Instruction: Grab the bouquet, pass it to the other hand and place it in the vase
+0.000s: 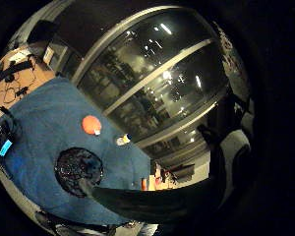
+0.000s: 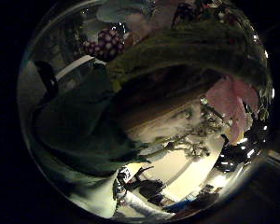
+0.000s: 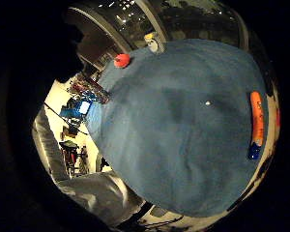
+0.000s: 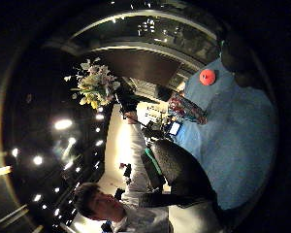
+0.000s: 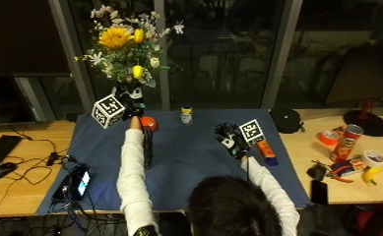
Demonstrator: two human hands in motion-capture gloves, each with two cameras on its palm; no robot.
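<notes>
My left hand [image 5: 132, 107] is raised high over the far left of the blue cloth [image 5: 197, 167] and grips the bouquet [image 5: 122, 46] by its stems. Yellow, white and pink flowers stand above the hand, and blooms and leaves fill the left thumb side view, bouquet [image 2: 177, 93]. A dark vase [image 5: 147, 150] stands on the cloth beside my left forearm; its round mouth, vase [image 1: 78, 169], lies below the hand. The dark stem end [image 1: 137, 199] points down at its rim; whether it is inside is unclear. My right hand [image 5: 232, 140] hovers open over the cloth's right half, empty.
A red-orange ball [image 5: 148, 123] and a small bottle [image 5: 187, 114] sit at the cloth's far edge. An orange marker [image 5: 266, 151] lies right of my right hand. A phone [image 5: 79, 181] and cables are at the left; a crisps can [image 5: 350, 142], tape and banana at the right.
</notes>
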